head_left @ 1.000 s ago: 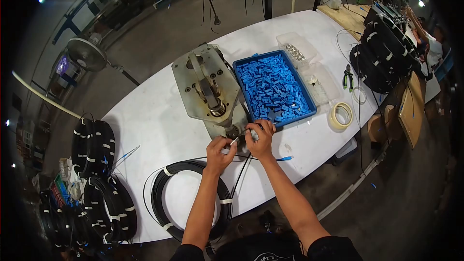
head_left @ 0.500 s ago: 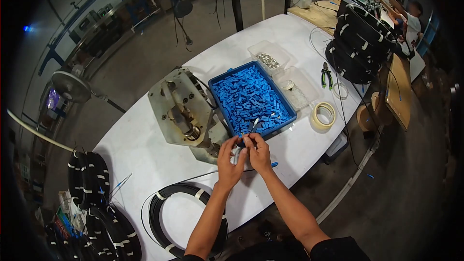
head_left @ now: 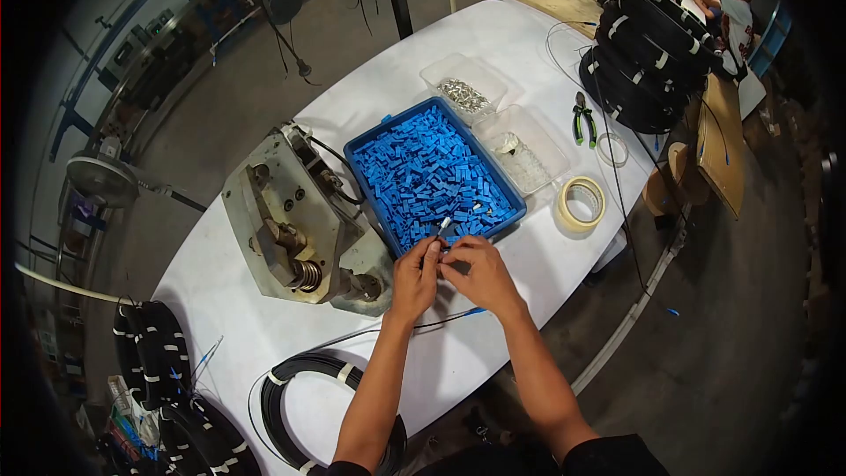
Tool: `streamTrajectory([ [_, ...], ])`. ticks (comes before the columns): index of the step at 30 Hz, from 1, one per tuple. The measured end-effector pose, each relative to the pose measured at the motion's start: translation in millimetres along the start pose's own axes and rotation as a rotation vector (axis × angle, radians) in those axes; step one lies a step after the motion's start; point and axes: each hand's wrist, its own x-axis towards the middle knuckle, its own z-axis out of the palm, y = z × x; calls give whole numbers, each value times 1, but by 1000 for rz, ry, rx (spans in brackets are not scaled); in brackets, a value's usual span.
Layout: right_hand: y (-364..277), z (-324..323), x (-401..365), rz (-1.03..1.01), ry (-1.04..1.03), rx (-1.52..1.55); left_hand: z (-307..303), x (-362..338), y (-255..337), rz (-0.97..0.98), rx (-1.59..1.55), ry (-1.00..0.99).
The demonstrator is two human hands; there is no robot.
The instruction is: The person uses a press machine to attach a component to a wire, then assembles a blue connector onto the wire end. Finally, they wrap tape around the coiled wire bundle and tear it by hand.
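At the near edge of a blue tray (head_left: 515,216) full of small blue connectors (head_left: 427,167), both of my hands are close together. My left hand (head_left: 416,280) pinches a thin dark cable end, whose white tip (head_left: 445,223) points up over the tray. The fingers of my right hand (head_left: 476,266) are closed at the same spot, and what they hold is too small to name. A black cable (head_left: 441,323) with a blue end runs below my hands towards a black coil (head_left: 278,414) with white ties.
A metal press (head_left: 295,220) stands left of the tray. Beyond it are clear boxes of metal terminals (head_left: 463,95) and small clear parts (head_left: 524,163). Tape (head_left: 580,204), pliers (head_left: 583,121) and stacked coils (head_left: 648,57) lie right. A person (head_left: 736,22) is at the far right.
The view has shifted, so the table items appear further left and higher. My hands have turned slightly apart, and the white tip now stands clear above my left fingers.
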Motion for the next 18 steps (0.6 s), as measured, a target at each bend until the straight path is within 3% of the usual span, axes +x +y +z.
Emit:
streamTrajectory([
  [5, 19, -14, 37, 115, 8, 66, -4, 3, -6, -81, -95, 7],
  [7, 36, -10, 45, 45, 100, -352, -1, 4, -9, -78, -67, 34],
  [8, 41, -7, 49, 45, 99, -346, -1, 5, -3, -88, -75, 10],
  [13, 49, -7, 59, 143, -150, -488, 0, 7, -11, -31, -136, 26],
  [18, 52, -4, 59, 160, -166, -539, -7, 11, -11, -50, -113, -33],
])
